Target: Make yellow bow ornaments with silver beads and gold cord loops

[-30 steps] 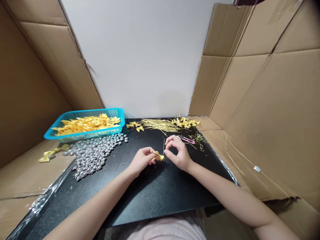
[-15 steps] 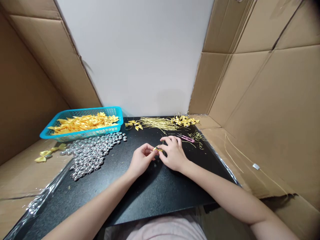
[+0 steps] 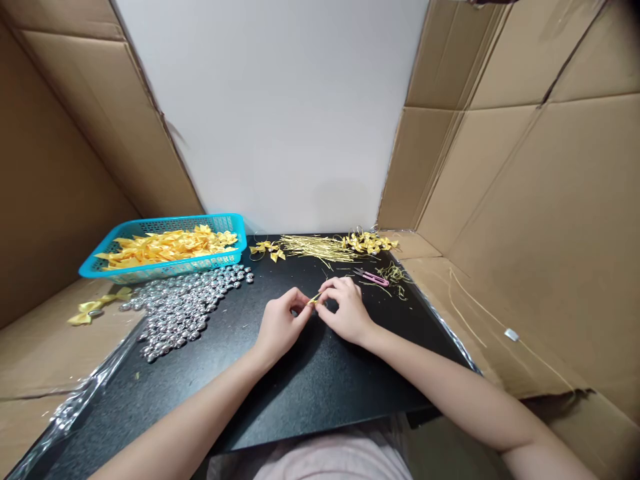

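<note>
Over the middle of the black table (image 3: 280, 393), my left hand (image 3: 285, 322) pinches a small yellow ribbon bow (image 3: 313, 302), mostly covered by the fingers. My right hand (image 3: 345, 309) meets it from the other side, its thumb and fingers closed on a thin gold cord (image 3: 316, 297) at the bow. A pair of pink thread snips (image 3: 373, 277) lies just beyond my right hand. Silver beads (image 3: 185, 310) spread over the table to the left of my left hand.
A blue basket (image 3: 163, 269) of yellow bows stands at the back left. Gold cord lengths (image 3: 317, 247) and finished-looking bows (image 3: 367, 241) lie along the back. Cord scraps (image 3: 395, 273) sit by the snips. Cardboard walls (image 3: 550, 220) rise on both sides.
My right hand's fingers have drawn in from a more spread pose and closed on the cord. The left hand stays in nearly the same place, still pinching the bow.
</note>
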A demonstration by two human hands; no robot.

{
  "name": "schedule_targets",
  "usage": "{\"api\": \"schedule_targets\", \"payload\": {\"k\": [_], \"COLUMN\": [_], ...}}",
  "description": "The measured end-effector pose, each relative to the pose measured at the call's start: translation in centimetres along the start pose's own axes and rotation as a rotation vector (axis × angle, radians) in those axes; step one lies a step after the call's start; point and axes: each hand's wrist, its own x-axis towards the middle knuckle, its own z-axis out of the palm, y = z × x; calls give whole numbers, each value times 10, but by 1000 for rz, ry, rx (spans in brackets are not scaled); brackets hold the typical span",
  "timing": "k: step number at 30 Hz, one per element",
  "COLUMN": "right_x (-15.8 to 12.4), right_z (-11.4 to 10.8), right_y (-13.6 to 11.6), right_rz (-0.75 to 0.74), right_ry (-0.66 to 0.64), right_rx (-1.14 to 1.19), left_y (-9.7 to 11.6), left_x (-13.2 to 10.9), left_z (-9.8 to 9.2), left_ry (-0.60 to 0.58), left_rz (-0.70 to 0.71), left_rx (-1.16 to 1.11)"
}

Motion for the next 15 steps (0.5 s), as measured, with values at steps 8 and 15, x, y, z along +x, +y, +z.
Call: {"api": "schedule_targets", "payload": {"k": [8,15], "right_x": [-8,1], "right_z": [-24,-33], "right_y": [-16,-8], "right_rz": [-215,-230], "right_ry": [-181,-127], "right_rx": [196,439], "left_y": [-7,-19], "left_x": [12,26], "left_z": [-8,-12], "left_ry": [129,140], "left_rz": [-134,-252], "left_rx": [-78,-197]}}
